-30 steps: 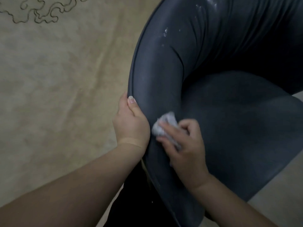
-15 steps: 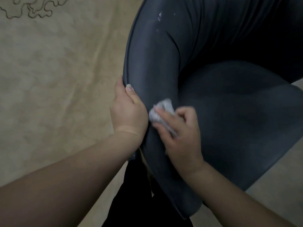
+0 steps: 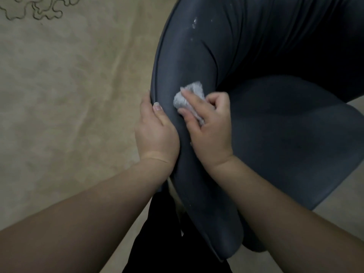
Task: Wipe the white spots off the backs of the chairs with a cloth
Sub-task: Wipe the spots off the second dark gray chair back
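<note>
A dark grey chair (image 3: 275, 134) fills the right half of the view, its curved backrest (image 3: 183, 62) running down toward me. My left hand (image 3: 155, 131) grips the backrest's outer edge, thumb on the inner face. My right hand (image 3: 208, 131) holds a small crumpled grey-white cloth (image 3: 189, 95) and presses it against the backrest's inner face, just right of my left thumb. White spots (image 3: 194, 23) show higher up on the backrest, well above the cloth.
A beige carpet (image 3: 69, 95) with a dark squiggly pattern (image 3: 39, 10) at the top left lies left of the chair. My dark trouser leg (image 3: 157, 243) stands directly below the chair back. Pale floor (image 3: 338, 213) shows at the lower right.
My right hand has slid the cloth a little up the backrest, closer to my left thumb. My left hand keeps its grip on the edge. The view has shifted slightly.
</note>
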The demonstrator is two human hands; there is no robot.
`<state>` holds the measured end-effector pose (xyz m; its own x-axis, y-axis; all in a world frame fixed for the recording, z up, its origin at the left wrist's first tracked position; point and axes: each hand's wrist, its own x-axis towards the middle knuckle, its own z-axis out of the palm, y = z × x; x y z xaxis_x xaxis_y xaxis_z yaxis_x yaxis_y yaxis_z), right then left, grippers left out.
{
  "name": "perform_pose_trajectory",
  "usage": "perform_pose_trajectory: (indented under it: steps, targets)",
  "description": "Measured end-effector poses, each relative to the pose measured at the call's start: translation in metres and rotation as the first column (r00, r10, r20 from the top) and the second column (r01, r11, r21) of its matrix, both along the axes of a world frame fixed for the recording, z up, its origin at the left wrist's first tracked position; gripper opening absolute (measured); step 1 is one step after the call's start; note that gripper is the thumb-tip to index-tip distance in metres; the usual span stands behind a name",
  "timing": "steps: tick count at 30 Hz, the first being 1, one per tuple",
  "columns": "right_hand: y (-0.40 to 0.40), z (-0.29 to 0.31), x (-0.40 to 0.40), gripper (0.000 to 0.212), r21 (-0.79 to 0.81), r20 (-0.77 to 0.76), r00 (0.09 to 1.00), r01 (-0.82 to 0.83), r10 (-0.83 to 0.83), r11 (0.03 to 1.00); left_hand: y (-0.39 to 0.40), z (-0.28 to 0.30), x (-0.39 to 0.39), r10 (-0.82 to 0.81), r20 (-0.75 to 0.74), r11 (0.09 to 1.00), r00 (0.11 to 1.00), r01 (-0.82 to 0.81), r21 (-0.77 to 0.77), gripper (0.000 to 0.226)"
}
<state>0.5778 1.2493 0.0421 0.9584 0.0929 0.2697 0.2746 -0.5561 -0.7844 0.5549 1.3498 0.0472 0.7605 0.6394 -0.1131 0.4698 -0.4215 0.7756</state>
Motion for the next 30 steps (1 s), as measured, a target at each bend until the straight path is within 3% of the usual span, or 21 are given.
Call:
perform_pose_trajectory:
  steps: [3,8,15,20,24,30]
  targets:
    - [-0.001,-0.004,0.005,0.036,0.02,0.048,0.999,-0.005,0.004,1.0,0.0,0.0,-0.002,-0.017,-0.003,1.0,1.0,0.017,-0.003,0.046]
    - [-0.015,-0.013,-0.031,0.039,0.089,0.002,1.0,-0.022,0.022,0.996,0.0,0.0,-0.001,-0.04,-0.042,0.999,0.998,0.041,0.026,0.044]
    - [0.018,0.001,0.08,0.032,0.055,0.084,0.996,0.037,-0.042,0.998,-0.001,0.003,0.0,-0.146,0.001,0.986,0.989,0.146,0.075,0.052]
    - [-0.005,-0.013,0.028,0.038,0.14,0.064,0.998,-0.022,0.013,0.99,0.001,0.005,0.008,-0.169,-0.076,0.981,0.983,0.175,0.082,0.058]
    - [-0.01,-0.023,0.028,0.034,0.139,0.059,0.998,0.003,-0.011,0.99,0.018,0.012,0.064,-0.185,-0.071,0.967,0.98,0.194,0.165,0.047]
    - [-0.002,-0.019,0.054,0.034,0.131,0.132,0.989,0.048,-0.066,0.99,0.027,0.021,0.144,-0.239,-0.162,0.953,0.957,0.263,0.15,0.038]
